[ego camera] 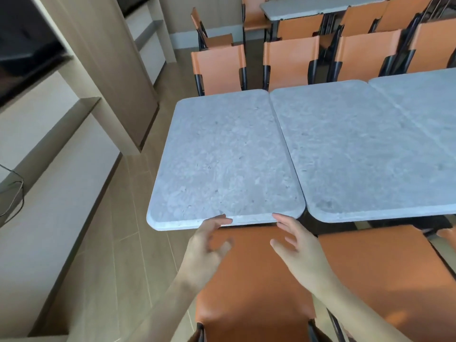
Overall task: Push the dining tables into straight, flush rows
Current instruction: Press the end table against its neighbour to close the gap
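Head view: a row of grey stone-look dining tables running left to right across the middle. Leftmost table [222, 154] butted against the middle table [365, 149] along a thin dark seam, near edges not quite level, the left one ending slightly nearer. A third table [424, 102] joined on the far right, partly cut by the frame. Another grey table [308, 6] well apart at the far end, ringed by orange chairs [291, 62]. Wood-tone built-in cabinetry [98, 70] along the left wall, pale plank floor [118, 243] below. Near, tucked under the leftmost table's near edge, an orange chair back [254, 280]; a second one [385, 272] just beside it on the right. Left hand [209, 243] with fingers loosely spread, fingertips touching the near rim of the leftmost table, blurred, gripping nothing. Right hand [293, 243] open, fingers extended, tips at the same rim near its right corner.
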{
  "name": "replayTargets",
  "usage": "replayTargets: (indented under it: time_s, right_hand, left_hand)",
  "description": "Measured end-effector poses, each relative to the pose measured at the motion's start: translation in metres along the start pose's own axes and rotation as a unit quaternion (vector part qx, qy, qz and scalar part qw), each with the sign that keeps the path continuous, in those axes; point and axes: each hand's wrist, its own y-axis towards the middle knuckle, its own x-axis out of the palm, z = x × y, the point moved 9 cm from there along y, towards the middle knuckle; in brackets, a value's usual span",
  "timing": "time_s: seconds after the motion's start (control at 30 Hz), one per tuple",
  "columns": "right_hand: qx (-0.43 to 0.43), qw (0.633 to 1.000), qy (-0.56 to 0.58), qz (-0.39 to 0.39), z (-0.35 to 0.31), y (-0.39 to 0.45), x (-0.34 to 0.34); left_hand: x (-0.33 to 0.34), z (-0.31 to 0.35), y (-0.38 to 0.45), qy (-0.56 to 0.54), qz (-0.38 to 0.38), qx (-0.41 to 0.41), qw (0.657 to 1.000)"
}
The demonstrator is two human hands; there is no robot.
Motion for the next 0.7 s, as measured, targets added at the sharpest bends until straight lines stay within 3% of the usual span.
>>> replayTargets:
  time_s: [0.17,0.33,0.7]
  right_hand:
    - [0.006,0.99,-0.128,-0.059,0.049,0.077,0.021]
    - [-0.018,0.956,-0.268,-0.115,0.099,0.136,0.056]
    - [-0.09,0.854,-0.502,-0.098,0.177,0.208,0.094]
  left_hand:
    - [0.025,-0.055,0.065,0.131,-0.009,-0.008,0.991]
    - [0.042,-0.11,0.103,0.257,-0.016,-0.007,0.966]
    - [0.053,-0.193,0.176,0.487,-0.059,-0.029,0.871]
